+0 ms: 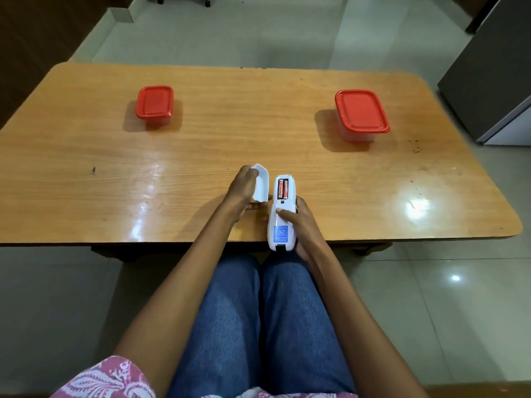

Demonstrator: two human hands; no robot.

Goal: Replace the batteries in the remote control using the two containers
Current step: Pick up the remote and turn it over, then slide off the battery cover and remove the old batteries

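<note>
A white remote control point(282, 222) lies back-up over the table's near edge, held in my right hand point(301, 225). Its battery bay is uncovered and two red batteries point(282, 189) sit side by side inside. My left hand point(242, 189) holds the detached white battery cover point(261, 183) just left of the remote, above the tabletop. Two clear containers with red lids stand farther back: a smaller container point(155, 104) on the left and a larger container point(361, 114) on the right. Both lids are on.
The wooden table point(258, 133) has rounded corners and a glossy top. A grey appliance point(494, 90) stands off the table's right end. My knees in blue jeans are under the near edge. Tiled floor surrounds the table.
</note>
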